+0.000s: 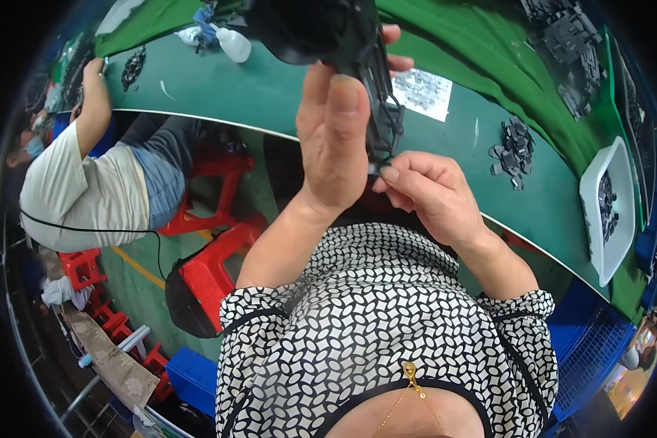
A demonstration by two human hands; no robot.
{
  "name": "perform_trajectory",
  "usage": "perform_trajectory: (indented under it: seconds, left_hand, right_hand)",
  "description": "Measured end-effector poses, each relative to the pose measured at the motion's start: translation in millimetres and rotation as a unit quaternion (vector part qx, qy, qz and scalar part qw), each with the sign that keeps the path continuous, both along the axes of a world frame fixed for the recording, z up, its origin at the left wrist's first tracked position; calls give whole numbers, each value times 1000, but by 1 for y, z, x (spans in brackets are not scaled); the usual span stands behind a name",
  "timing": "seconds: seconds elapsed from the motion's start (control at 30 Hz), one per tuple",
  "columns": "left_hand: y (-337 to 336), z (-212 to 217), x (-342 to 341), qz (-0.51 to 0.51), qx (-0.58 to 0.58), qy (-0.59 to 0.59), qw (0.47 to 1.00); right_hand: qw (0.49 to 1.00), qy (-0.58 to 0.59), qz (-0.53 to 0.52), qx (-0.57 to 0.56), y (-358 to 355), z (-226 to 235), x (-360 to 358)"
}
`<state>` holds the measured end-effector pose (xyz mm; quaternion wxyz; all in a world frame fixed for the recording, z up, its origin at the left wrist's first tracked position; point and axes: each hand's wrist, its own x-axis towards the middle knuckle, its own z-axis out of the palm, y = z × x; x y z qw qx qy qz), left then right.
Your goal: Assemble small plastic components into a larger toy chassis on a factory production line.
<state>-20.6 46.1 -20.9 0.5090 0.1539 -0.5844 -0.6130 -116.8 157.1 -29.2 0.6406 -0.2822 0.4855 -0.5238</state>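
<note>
A large black moulded plastic part (343,33) is raised in front of me, its top cut off by the upper edge of the view. My left hand (333,139) is wrapped round it, thumb toward me and fingertips showing on its far right side. At the part's lower end, the thumb and fingers of my right hand (434,191) are pinched together. What lies between those fingertips is too small to make out. Beyond my right hand, a pile of small black plastic pieces (515,152) lies on the green tabletop (460,171).
A white tray (596,212) with small black pieces stands at the right, below stacked black parts (566,51). Behind the hands lie a printed sheet (434,91) and a white squeeze bottle (233,45). A co-worker (87,182) sits at left, near red stools (215,266).
</note>
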Motion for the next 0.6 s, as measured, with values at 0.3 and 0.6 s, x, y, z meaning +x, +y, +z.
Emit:
perform_trajectory:
  seconds: [0.3, 0.6]
  left_hand:
    - [-21, 21, 7, -69, 246, 83, 963]
    - [-237, 33, 2, -364, 343, 309, 809]
  right_hand:
    - [998, 59, 17, 3, 19, 19, -13]
    - [994, 85, -68, -24, 52, 13, -40]
